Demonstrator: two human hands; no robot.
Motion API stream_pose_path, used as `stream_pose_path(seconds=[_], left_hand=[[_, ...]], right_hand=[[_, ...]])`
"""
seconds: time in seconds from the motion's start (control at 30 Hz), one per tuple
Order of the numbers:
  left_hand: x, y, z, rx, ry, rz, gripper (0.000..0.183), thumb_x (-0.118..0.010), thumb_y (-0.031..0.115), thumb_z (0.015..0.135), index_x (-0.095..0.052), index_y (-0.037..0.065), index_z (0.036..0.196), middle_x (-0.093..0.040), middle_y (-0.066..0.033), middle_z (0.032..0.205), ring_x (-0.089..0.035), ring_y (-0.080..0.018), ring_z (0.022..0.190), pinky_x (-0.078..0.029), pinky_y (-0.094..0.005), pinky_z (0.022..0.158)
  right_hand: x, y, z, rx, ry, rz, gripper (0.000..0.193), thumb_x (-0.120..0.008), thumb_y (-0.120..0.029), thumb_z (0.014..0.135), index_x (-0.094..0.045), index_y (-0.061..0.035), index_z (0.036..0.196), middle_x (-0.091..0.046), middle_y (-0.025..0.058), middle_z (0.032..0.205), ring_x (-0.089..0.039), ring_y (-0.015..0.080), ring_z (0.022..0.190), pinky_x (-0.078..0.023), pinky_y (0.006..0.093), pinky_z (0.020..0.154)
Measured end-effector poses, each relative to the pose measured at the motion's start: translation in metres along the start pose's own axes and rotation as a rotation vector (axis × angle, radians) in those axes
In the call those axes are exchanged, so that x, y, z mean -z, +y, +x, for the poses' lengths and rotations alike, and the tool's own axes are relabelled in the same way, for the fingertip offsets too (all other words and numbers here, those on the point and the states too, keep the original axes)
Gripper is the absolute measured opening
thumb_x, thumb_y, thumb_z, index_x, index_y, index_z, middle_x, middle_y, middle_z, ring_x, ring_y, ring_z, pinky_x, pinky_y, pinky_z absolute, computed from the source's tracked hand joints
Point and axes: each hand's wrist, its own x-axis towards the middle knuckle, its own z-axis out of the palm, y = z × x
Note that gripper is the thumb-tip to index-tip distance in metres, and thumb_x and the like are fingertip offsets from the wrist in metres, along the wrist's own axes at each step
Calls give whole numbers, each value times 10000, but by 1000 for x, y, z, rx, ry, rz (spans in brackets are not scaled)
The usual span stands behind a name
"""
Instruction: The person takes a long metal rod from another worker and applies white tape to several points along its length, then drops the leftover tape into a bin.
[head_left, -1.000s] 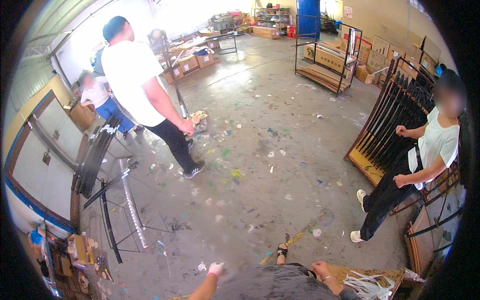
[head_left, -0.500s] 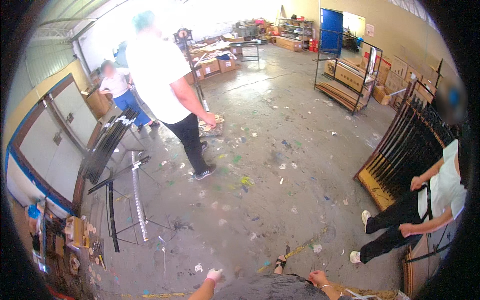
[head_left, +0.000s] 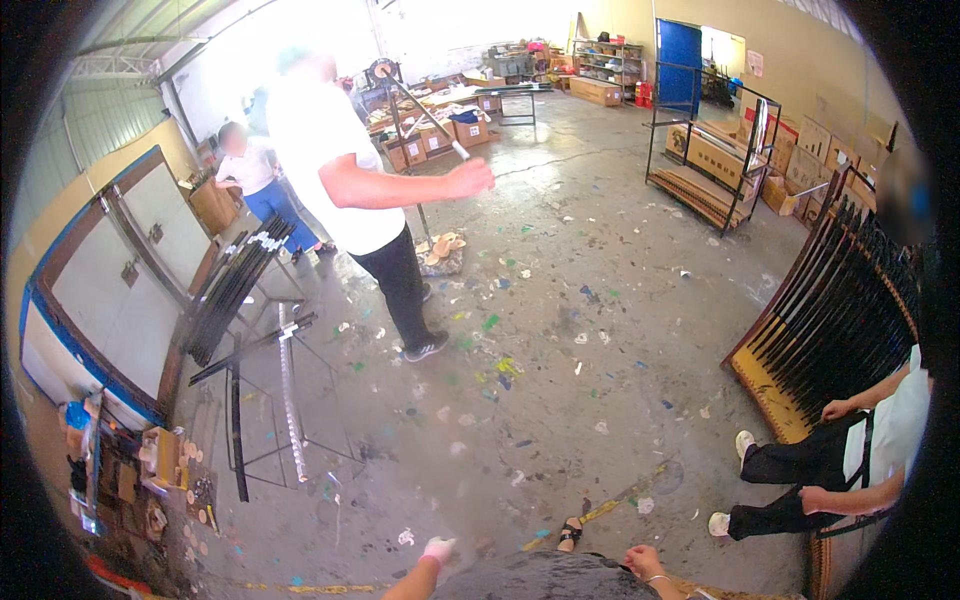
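At the lower edge, my left hand hangs just left of my dark clothing. It looks pale, as if gloved, and its fingers are too small and blurred to make out. On the other side of my body hangs my right hand, with a thin band at the wrist. Its fingers are loosely bent and a little apart, and nothing shows in them. Both hands are above the grey floor, touching no object that I can see. A sandalled foot shows between them.
A person in white stands ahead left; another is behind. At right, a person stands beside a rack of black rods. Black bars lie on a stand at left. A metal frame rack holds cartons.
The person in white ahead left has raised a lowered arm and now holds it outstretched to the right. My view has shifted slightly left; my hands stay low beside my body.
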Motion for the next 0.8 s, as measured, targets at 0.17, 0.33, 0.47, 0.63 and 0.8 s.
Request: stream_pose_path(seconds=[0.17, 0.33, 0.47, 0.63, 0.8], left_hand=[[5, 0, 18, -7, -9, 58, 358, -578, 206, 811, -470, -88, 983, -612, -217, 775, -629, -324, 630, -523, -405, 526], [4, 9, 12, 26, 11, 45, 372, -576, 228, 820, -469, -88, 985, -612, -227, 810, -631, -328, 650, -529, -399, 545], [9, 2, 24, 52, -16, 51, 380, -566, 223, 829, -448, -87, 1015, -608, -231, 816, -632, -339, 689, -530, -423, 572], [-3, 28, -6, 48, 5, 43, 384, -554, 214, 835, -445, -97, 1032, -607, -235, 812, -631, -341, 704, -527, -435, 592], [12, -9, 33, -13, -29, 87, 420, -537, 213, 844, -401, -111, 1073, -587, -274, 869, -617, -394, 741, -514, -459, 589]], right_hand=[[-1, -4, -7, -26, -54, -105, 144, -599, -110, 766, -581, 11, 841, -603, 83, 663, -529, 139, 492, -405, 260, 427], [-10, 0, -6, -35, 19, -41, 130, -619, -76, 740, -577, 19, 817, -597, 87, 665, -551, 167, 532, -447, 283, 499], [-11, 6, 0, -6, -12, 17, 113, -611, -53, 738, -570, 18, 817, -590, 88, 658, -558, 171, 549, -460, 287, 519], [-7, 22, 19, 14, -26, 27, 113, -607, -60, 741, -571, 12, 819, -587, 82, 648, -554, 164, 543, -460, 281, 510], [-11, 5, 7, -12, -6, -87, 120, -605, -74, 747, -578, 9, 830, -594, 77, 642, -550, 152, 535, -451, 275, 489]])
